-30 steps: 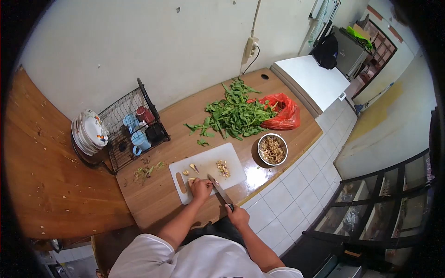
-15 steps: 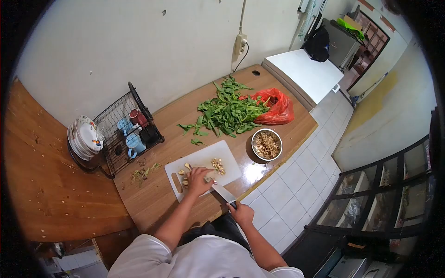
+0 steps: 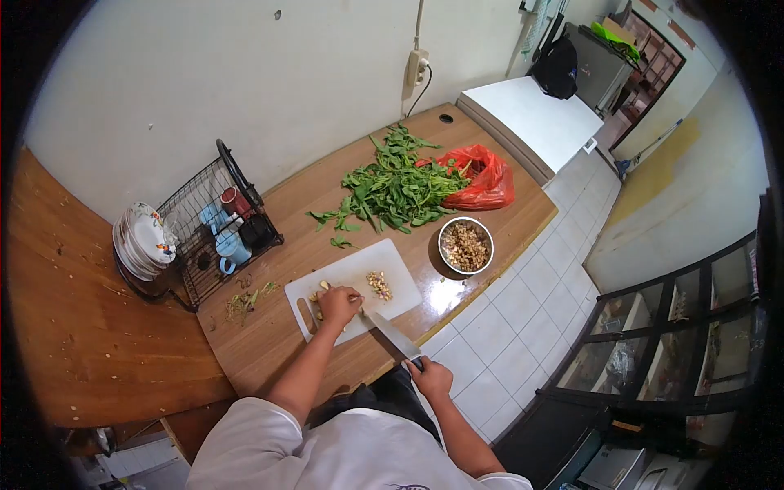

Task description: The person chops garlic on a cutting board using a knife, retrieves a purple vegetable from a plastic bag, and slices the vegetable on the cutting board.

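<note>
My right hand (image 3: 430,378) grips the dark handle of a kitchen knife (image 3: 394,335), its blade slanting over the near edge of a white cutting board (image 3: 347,269). My left hand (image 3: 340,305) is over the board close to the blade tip, its fingers pinched together. What they pinch is too small to make out. Several pale, clove-like pieces (image 3: 324,286) lie beside and partly under that hand. Farther right on the board is a small pile of chopped pale bits (image 3: 379,285).
A metal bowl (image 3: 491,247) of brown chopped bits stands right of the board. Leafy greens (image 3: 396,192) spread behind it, against a red plastic bag (image 3: 492,184). To the left are a wire dish rack (image 3: 196,214) with cups, stacked plates (image 3: 147,241) and plant scraps (image 3: 242,302).
My left fingers have drawn together, and the hand has shifted slightly up and away from the blade. The knife remains in my right hand. The whole view has shifted slightly.
</note>
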